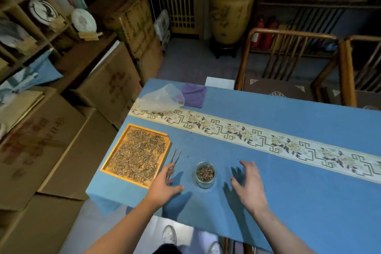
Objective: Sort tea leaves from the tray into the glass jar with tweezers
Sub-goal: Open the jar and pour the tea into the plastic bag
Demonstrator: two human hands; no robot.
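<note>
A wooden tray (167, 137) full of dry tea leaves (138, 154) lies at the table's left edge. Bamboo tweezers (175, 159) rest on the blue cloth just right of the tray, tips pointing away from me. A small glass jar (205, 175) partly filled with tea leaves stands right of the tweezers. My left hand (165, 186) hovers with fingers spread over the near end of the tweezers, its fingertips touching or almost touching them. Right of the jar, my right hand (250, 184) is open above the cloth and holds nothing.
A patterned runner (257, 137) crosses the blue table. A clear plastic bag (165, 97) and a purple cloth (194, 95) lie at the far left corner. Cardboard boxes (68, 150) crowd the left side; wooden chairs (288, 64) stand behind the table.
</note>
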